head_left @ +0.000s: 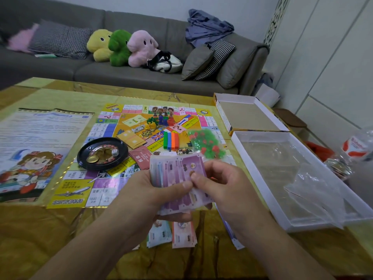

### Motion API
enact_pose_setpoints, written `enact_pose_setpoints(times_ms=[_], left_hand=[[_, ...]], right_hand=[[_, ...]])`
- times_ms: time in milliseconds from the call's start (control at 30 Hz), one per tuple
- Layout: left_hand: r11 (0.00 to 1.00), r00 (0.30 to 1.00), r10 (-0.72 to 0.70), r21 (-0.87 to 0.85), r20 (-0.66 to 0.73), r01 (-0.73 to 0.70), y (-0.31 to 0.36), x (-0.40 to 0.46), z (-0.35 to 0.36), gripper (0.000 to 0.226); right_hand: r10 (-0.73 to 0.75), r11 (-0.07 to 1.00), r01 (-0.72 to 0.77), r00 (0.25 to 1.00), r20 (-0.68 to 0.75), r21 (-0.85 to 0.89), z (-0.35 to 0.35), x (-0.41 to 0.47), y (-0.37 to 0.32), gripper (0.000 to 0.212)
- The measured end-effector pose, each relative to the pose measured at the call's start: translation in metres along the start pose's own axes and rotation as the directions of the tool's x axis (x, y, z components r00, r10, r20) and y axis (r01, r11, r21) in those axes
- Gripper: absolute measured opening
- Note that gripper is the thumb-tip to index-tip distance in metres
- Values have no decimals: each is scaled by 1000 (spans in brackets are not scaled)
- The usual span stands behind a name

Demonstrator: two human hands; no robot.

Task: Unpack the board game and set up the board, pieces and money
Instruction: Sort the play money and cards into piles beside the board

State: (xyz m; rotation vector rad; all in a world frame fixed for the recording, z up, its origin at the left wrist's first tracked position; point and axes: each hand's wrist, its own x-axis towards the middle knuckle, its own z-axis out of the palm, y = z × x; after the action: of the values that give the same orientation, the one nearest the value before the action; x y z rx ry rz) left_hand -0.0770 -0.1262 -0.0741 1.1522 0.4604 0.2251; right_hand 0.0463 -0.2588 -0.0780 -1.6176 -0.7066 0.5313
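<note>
Lowest in the frame, two small piles of play money lie on the yellow table (60,229), a pale blue pile (159,233) beside a pink pile (184,234), just under the hands; above them, at lower centre, the left hand (141,190) grips a fanned stack of banknotes (177,174) from below, thumb across its face, while the right hand (222,184) pinches the top purple note between thumb and forefinger; the stack's long axis runs from lower right up toward the upper left, so the right hand sits at the near end, and I judge it the one to peel a note off and drop it downward onto a pile, with nothing in between; further up lies the game board (113,178), carrying a roulette wheel (102,153) with a die, card decks (131,139), coloured sticks (171,140), a bag of green and red houses (205,144) and pawns (161,120); left of it a rules sheet (40,138); at right the open box tray (262,178) and lid (248,116); beyond, a sofa (121,73) with plush toys (121,46).
</note>
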Motion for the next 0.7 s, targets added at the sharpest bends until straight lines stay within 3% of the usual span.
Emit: enact_pose_setpoints(times_ms=[200, 367, 533, 700], left_hand=[[984, 999, -19, -176, 33, 24, 9, 0, -1, 29], [997, 998, 42, -73, 40, -39, 6, 1, -3, 30], [995, 996, 87, -49, 15, -87, 5, 0, -5, 28], [993, 993, 119, -13, -28, -119, 4, -1, -3, 27]], right_hand=[[51, 998, -56, 993, -111, -37, 0, 2, 1, 6], [48, 999, -48, 996, -73, -2, 1, -1, -3, 8], [22, 1000, -22, 1000, -22, 12, -1, -5, -8, 33], [31, 998, -29, 999, -26, 52, -1, -6, -7, 28]])
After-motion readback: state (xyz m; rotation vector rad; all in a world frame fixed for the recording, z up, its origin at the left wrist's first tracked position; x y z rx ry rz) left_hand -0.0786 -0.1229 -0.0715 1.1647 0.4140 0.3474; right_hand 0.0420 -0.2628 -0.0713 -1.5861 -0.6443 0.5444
